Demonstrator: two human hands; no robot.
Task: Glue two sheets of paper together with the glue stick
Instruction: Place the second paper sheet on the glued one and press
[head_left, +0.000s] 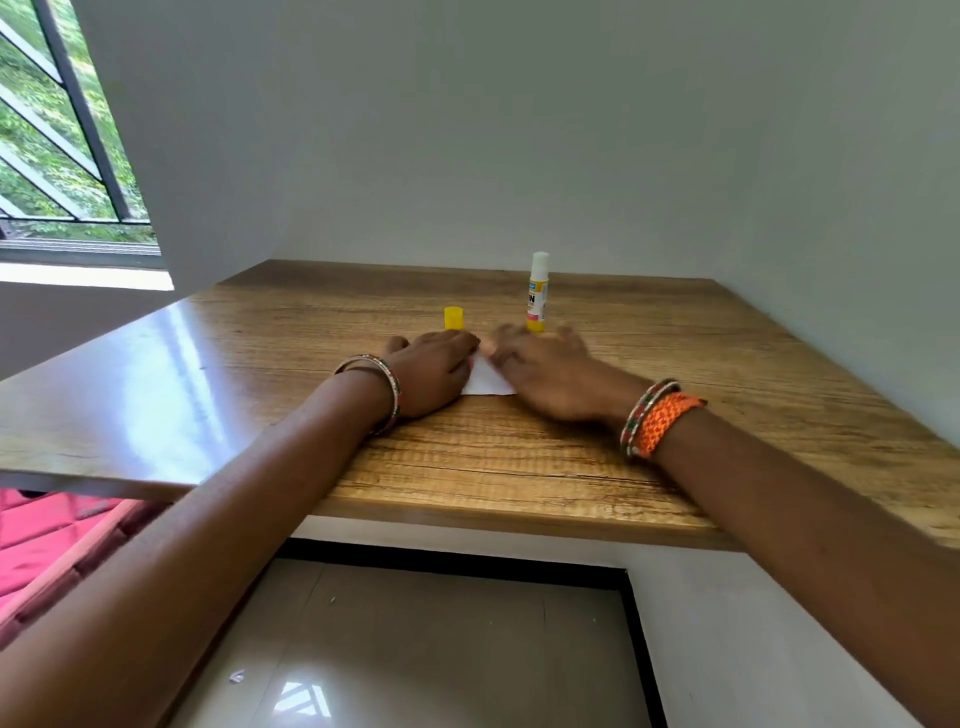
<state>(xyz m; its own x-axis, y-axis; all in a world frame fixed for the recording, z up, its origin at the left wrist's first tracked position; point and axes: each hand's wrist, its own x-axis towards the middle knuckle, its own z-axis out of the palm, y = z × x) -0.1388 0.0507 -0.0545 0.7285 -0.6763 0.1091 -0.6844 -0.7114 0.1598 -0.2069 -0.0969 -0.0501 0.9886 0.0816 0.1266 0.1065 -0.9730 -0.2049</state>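
Note:
White paper (485, 382) lies flat on the wooden table (519, 467); only a small triangle of it shows between my hands, so I cannot tell how many sheets there are. My left hand (431, 371) rests palm down on its left part, fingers flat. My right hand (545, 371), slightly blurred, lies palm down on its right part. Just beyond my right hand, the glue stick (537, 293) stands upright without its cap, white glue showing on top. Its yellow cap (453, 318) stands apart, just past my left fingertips.
Grey walls close the table at the back and right. A barred window (62, 130) is at the far left. Below the table's near edge are a tiled floor (415, 649) and pink fabric (41, 540) at the left.

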